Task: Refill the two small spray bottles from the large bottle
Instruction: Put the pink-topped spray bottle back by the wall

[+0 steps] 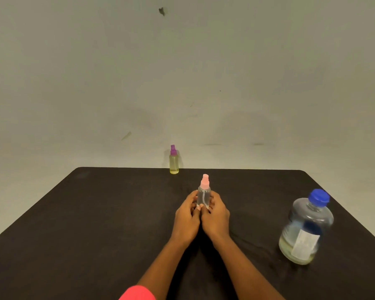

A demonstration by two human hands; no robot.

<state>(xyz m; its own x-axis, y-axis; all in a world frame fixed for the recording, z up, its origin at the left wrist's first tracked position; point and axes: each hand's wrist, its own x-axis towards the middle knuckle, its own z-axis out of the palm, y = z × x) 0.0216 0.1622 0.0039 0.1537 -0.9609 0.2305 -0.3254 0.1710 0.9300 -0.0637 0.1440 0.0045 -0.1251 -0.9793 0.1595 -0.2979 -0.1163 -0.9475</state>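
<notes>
Holding the pink-capped spray bottle (204,194) upright over the middle of the black table (95,213), both hands on it. My left hand (186,216) wraps the lower body from the left, my right hand (215,215) from the right. Fingers are curled round the clear plastic, and my thumbs meet low on the near side. The pink cap is on and stands above my fingers. A dip tube shows through the wall. I cannot read the fill level, and the base is hidden behind my thumbs.

The purple-capped spray bottle (174,163) stands upright at the far edge of the table, left of and well beyond the one I grip. Pale yellow liquid fills most of it.

The large bottle (305,230) stands near right, well apart from my hands, with its blue cap (318,197) on. It has a clear body, a white label toward me and a shallow yellowish layer at the bottom.

A pale wall (74,83) lies behind. A red sleeve (136,293) shows on my left arm at the near edge.
</notes>
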